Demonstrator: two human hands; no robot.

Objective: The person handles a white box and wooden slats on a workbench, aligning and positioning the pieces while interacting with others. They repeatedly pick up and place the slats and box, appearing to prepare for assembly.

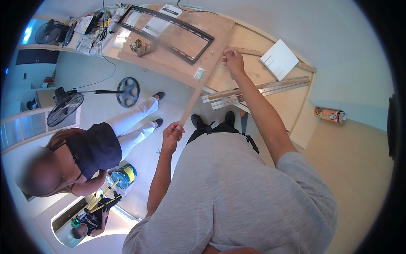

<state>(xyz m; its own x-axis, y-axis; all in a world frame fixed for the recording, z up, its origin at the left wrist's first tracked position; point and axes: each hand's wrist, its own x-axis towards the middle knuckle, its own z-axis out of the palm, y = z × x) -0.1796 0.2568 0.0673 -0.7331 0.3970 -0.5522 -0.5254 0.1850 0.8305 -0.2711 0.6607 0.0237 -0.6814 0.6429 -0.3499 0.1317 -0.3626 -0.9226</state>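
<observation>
A thin, light-brown wooden strip (192,103) slants up from my left hand (171,136), whose closed fingers pinch its lower end. It runs along the edge of a large wooden board (177,70) toward my right hand (233,62). That hand is raised over the bench with its fingers closed, apparently at the strip's far end; the fingers partly hide the contact. On the board lie a black slotted metal frame (186,58), a tape measure (136,45) beside a small wooden block (146,50), and paper sheets (157,26).
Metal and wooden strips (258,92) and a white panel (279,60) lie at right. An orange can (330,115) lies farther right. A person in dark top (95,148) stands at left near a standing fan (67,108), bucket (124,175) and yellow-legged tripod (99,199); another person (95,220) is behind.
</observation>
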